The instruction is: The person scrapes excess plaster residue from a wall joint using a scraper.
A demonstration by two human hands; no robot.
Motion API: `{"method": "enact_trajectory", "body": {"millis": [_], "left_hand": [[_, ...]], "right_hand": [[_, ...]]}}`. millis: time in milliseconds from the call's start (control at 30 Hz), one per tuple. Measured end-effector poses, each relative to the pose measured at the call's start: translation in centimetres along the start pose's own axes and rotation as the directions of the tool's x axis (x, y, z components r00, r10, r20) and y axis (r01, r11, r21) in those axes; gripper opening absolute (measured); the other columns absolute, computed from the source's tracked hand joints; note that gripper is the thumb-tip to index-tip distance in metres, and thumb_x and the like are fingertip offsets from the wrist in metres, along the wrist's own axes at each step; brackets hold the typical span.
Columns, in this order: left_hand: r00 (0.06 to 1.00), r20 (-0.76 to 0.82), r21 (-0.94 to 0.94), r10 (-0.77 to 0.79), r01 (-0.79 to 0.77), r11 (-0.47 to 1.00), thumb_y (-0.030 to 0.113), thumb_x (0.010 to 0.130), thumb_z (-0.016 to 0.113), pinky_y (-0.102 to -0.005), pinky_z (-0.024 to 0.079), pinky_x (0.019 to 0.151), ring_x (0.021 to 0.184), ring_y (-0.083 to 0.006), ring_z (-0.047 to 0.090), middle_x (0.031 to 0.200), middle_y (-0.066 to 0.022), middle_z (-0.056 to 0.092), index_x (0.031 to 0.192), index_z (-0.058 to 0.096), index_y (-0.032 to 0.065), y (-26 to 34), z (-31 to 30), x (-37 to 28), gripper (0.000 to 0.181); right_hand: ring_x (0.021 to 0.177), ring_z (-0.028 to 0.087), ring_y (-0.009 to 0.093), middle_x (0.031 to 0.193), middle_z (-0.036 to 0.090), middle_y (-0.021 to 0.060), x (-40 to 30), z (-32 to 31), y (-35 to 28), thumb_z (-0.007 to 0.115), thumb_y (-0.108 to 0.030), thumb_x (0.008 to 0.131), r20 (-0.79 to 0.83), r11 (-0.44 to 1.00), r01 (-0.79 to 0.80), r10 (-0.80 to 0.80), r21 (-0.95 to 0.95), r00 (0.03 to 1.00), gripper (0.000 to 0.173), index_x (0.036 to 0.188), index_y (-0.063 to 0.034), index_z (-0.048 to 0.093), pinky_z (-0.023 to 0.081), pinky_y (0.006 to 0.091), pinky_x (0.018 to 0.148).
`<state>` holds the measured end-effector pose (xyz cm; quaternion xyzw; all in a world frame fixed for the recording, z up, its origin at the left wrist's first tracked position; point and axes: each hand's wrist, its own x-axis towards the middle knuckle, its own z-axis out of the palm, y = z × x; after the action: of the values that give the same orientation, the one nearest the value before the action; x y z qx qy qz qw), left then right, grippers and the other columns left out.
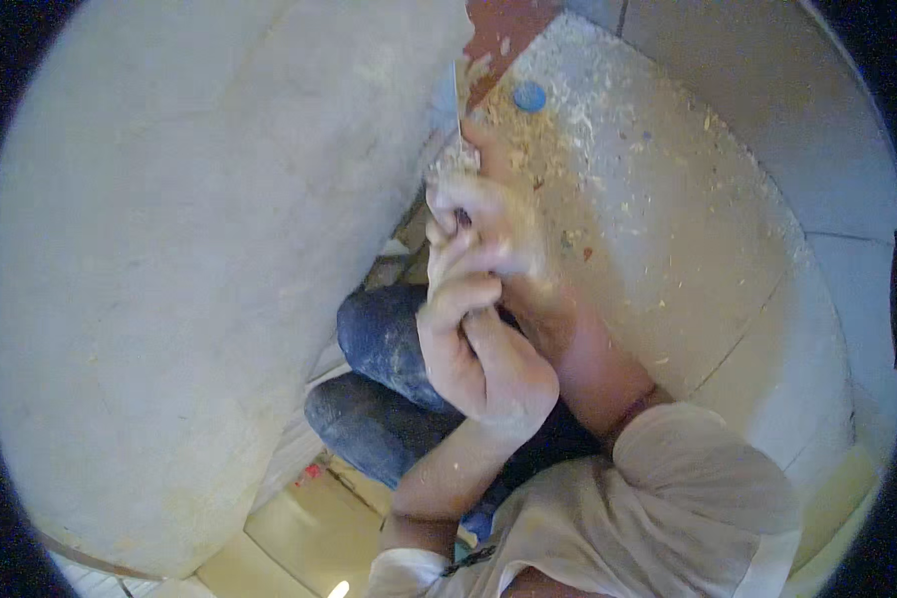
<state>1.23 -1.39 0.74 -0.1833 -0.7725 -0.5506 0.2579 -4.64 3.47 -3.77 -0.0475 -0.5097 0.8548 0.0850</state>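
Observation:
Both hands are raised close together in front of my knees, beside the edge of a large pale panel (194,284). My left hand (486,362) is curled with its fingers folded in. Just beyond it, touching or nearly so, is my right hand (493,228), bent and blurred by motion. Whatever lies inside the two hands is hidden. Past the right hand's fingers, a thin bluish-white flat piece (446,97) stands along the panel's edge; whether a hand holds it cannot be told.
To the right, a dusty floor slab (688,247) is strewn with pale flakes (523,149). A round blue cap (529,96) lies among them. A reddish-brown surface (504,37) shows at the top. My dusty dark-trousered knees (385,344) are bent near the panel's edge. Yellowish tiles (314,527) lie below.

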Motion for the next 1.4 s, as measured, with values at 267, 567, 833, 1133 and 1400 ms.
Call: {"method": "enact_trajectory", "body": {"millis": [267,567,833,1133,1400], "left_hand": [[0.996,-0.075,-0.359,-0.053,0.023,0.933,-0.004,0.083,0.033,-0.0404,0.037,0.094,0.106,-0.0286,0.049,0.104,-0.0185,0.055,0.1,0.042,0.0019,-1.1,1.6,-0.3,0.02],[0.989,-0.142,-0.407,-0.049,-0.013,0.913,-0.009,0.077,0.036,-0.0353,0.04,0.091,0.098,-0.0253,0.051,0.098,-0.0158,0.052,0.097,0.044,-0.0006,-1.0,2.3,0.9,0.023],[0.962,-0.222,-0.421,-0.157,0.05,0.906,-0.004,0.084,0.035,-0.037,0.039,0.085,0.086,-0.0215,0.05,0.09,-0.0135,0.054,0.096,0.042,0.0034,0.3,4.2,0.3,0.015],[0.972,-0.184,-0.407,-0.149,0.063,0.911,-0.006,0.081,0.035,-0.035,0.039,0.087,0.075,-0.0163,0.049,0.079,-0.0088,0.051,0.09,0.042,0.0041,0.4,5.3,1.5,0.015],[0.973,-0.119,-0.471,-0.198,0.12,0.874,-0.01,0.076,0.034,-0.0335,0.041,0.083,0.067,-0.0139,0.045,0.072,-0.0053,0.047,0.087,0.042,0.004,0.2,4.6,2.7,0.019]], "right_hand": [[0.052,0.049,0.02,0.061,0.049,0.0062,1.1,0.5,-0.1,0.049,-0.011,0.075,-0.196,0.966,0.139,-0.184,-0.22,0.963,0.012,0.074,0.0002,0.047,0.041,0.0326,0.047],[0.054,0.05,0.018,0.057,0.049,0.0038,1.9,-1.7,0.2,0.052,-0.012,0.073,0.089,0.878,0.207,-0.187,-0.432,0.978,0.007,0.071,-0.0071,0.047,0.04,0.0304,0.051],[0.054,0.045,0.012,0.057,0.04,-0.0006,0.5,-2.1,-2.1,0.048,-0.015,0.079,0.22,0.85,-0.332,0.261,0.408,0.94,0.013,0.069,-0.0093,0.041,0.036,0.0246,0.046],[0.047,0.043,0.014,0.055,0.046,0.0041,1.4,-1.6,-5.9,0.049,-0.012,0.067,-0.093,0.908,0.342,-0.372,-0.242,0.923,0.007,0.07,-0.0054,0.048,0.035,0.0294,0.042],[0.049,0.042,0.011,0.06,0.042,0.0031,2.5,-1.4,-7.0,0.049,-0.007,0.069,-0.125,0.971,-0.19,0.208,0.147,0.97,0.016,0.084,-0.006,0.049,0.035,0.0267,0.043]]}}
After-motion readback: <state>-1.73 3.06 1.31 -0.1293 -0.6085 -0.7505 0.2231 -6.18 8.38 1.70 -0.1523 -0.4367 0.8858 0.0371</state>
